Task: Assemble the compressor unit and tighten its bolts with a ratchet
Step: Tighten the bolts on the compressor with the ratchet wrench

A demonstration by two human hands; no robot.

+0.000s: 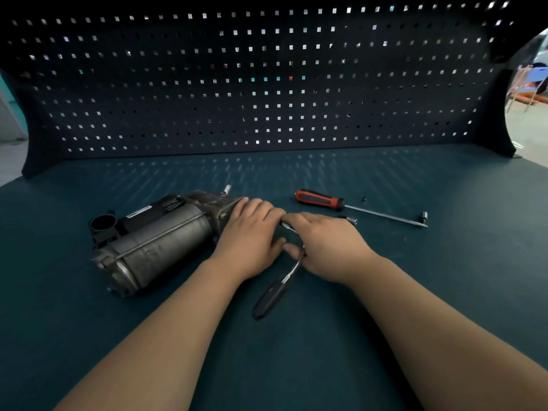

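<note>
The grey, cylindrical metal compressor unit lies on its side left of the frame's centre on the dark teal workbench, with its black-capped end toward the left. We see the left hand laid over its right end, fingers curled down round the housing to steady it. Just beside it, the right hand grips the head end of the black-handled steel ratchet, fingers wrapped round it and the handle pointing toward the lower centre; the head itself is hidden. We judge the body assembled and the tightening in hand, but we cannot tell how many bolts are snug. At the upper right lie a red-and-black-handled screwdriver, a small silver socket by its tip, a second socket near the right hand, and a tiny dark bolt. No tray or box shows; these lie loose on the bench, before a dark perforated pegboard.
</note>
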